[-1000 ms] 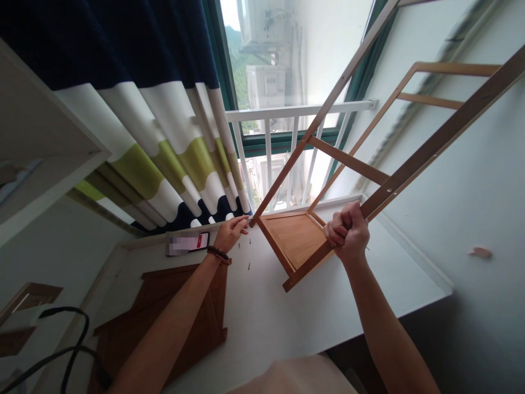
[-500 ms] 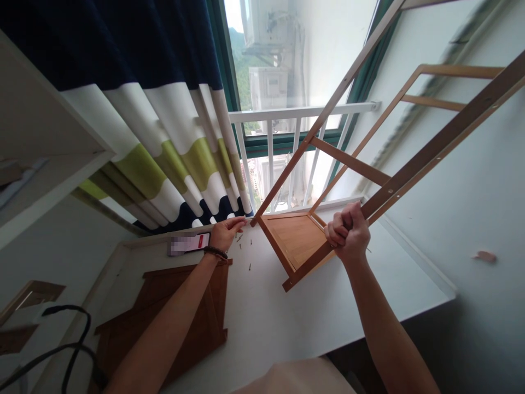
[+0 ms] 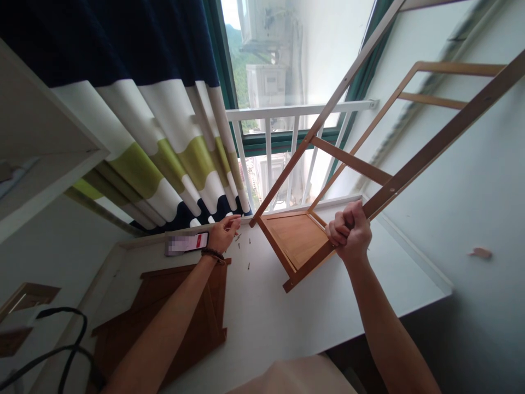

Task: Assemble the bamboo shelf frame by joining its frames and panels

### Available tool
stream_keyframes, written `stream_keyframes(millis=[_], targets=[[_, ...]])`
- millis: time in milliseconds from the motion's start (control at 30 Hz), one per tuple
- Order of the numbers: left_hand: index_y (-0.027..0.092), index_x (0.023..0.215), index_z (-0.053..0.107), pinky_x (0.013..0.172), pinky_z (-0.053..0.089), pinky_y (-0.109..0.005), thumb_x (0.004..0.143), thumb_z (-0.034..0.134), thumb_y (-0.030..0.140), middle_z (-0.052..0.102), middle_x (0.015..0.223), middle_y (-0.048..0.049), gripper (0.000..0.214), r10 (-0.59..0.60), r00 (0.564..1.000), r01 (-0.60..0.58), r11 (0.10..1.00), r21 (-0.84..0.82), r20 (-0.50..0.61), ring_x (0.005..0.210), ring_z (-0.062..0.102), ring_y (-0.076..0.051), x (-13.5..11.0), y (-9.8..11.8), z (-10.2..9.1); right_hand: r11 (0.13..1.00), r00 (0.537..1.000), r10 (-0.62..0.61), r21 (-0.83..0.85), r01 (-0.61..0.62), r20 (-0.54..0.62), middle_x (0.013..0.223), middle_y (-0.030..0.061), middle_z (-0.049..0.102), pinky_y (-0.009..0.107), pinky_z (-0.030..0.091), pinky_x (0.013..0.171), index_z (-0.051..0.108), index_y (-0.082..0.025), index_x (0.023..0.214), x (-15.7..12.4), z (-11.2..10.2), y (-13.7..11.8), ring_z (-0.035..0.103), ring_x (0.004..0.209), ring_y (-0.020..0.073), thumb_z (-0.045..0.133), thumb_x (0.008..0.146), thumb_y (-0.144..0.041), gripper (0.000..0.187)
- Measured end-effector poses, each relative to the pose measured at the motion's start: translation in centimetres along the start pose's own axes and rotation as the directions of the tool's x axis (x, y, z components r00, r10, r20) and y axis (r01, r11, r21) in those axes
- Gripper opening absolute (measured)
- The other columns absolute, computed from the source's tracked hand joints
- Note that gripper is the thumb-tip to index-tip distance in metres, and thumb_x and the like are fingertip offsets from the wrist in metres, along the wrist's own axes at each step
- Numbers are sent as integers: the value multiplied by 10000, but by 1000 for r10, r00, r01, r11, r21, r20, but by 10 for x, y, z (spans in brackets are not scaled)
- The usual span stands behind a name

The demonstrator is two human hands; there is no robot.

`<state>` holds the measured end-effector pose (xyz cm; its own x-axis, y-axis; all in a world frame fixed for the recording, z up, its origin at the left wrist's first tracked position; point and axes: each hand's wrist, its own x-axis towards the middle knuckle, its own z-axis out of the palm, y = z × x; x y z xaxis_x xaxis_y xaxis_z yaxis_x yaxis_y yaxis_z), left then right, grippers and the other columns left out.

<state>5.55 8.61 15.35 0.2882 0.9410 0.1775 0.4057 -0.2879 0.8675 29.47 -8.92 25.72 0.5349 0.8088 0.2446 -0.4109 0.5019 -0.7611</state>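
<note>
A light wooden frame (image 3: pixel 348 158) with crossbars and a bottom panel (image 3: pixel 297 238) stands tilted on the white table (image 3: pixel 283 317). My right hand (image 3: pixel 350 232) is closed in a fist round the frame's near upright, close to its foot. My left hand (image 3: pixel 223 232), with a bead bracelet at the wrist, reaches over the table near the far edge. Its fingers are pinched together above several small screws (image 3: pixel 244 243) scattered there; what they hold, if anything, is too small to make out.
A phone (image 3: pixel 186 242) lies at the table's back edge left of my left hand. Dark wooden panels (image 3: pixel 164 312) lie flat on the table's left part. A striped curtain (image 3: pixel 164 142) and a window railing (image 3: pixel 287 115) stand behind. A black cable (image 3: pixel 61 339) loops at lower left.
My left hand has drawn back a little from the frame's foot and its fingers have closed over the screws. My right hand keeps the same grip on the frame.
</note>
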Motion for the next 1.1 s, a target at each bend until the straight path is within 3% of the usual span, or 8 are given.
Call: stream_keyframes(millis=[200,333,467,567,700,833,933,1100], targets=[[115,822,641,583,537,-282,638,648,480,650,682,-52,409,-148,988,151,941,-303,34,662,622,-158,9,10,7,1000,1000,1,19,-1,3,361,-100,216,170,178,240,297,-195,505,0,-2,0,192,234,35,485,814,-420,426],[115,825,611,520,540,-289,604,679,482,662,684,-73,434,-223,972,234,944,-231,70,659,636,-185,15,14,2,1000,1000,5,28,-5,8,358,-99,216,169,175,242,300,-194,505,0,-1,0,195,235,36,488,814,-417,425],[103,689,605,527,543,-313,675,584,545,667,669,-121,443,-364,909,397,904,-158,205,620,640,-196,15,8,-1,1000,1000,6,23,-6,16,361,-100,219,167,175,245,298,-194,511,0,1,0,195,238,32,492,812,-418,422],[118,725,610,549,530,-290,730,531,517,673,700,-102,407,-252,945,283,950,-134,210,623,641,-180,14,9,1,1000,999,12,11,-12,30,364,-100,221,167,175,241,295,-195,513,0,1,0,197,238,31,496,810,-417,422],[162,779,626,599,498,-280,791,478,424,669,720,-42,302,51,984,-81,981,175,169,591,616,-154,16,16,0,1000,999,6,1,-6,41,364,-100,223,164,171,244,287,-194,516,1,1,0,203,239,32,488,818,-407,420],[197,907,654,736,475,-308,816,460,322,659,797,-37,248,342,901,-421,837,350,267,729,608,-169,16,18,-3,1000,999,-8,-17,9,40,367,-100,221,163,177,249,280,-194,519,2,1,1,204,241,30,472,825,-423,428],[195,1008,642,675,494,-283,819,460,349,659,815,-45,305,311,914,-380,882,278,262,670,605,-150,10,15,1,1000,999,-13,-25,14,39,367,-100,221,160,178,252,281,-194,520,1,1,1,205,243,29,482,819,-423,428],[141,1061,611,577,520,-262,805,461,454,666,808,-54,431,55,991,-47,996,-72,121,652,623,-143,-1,14,15,1000,999,-5,-13,5,41,369,-100,224,160,174,254,290,-194,523,0,0,1,198,245,29,475,826,-409,415]])
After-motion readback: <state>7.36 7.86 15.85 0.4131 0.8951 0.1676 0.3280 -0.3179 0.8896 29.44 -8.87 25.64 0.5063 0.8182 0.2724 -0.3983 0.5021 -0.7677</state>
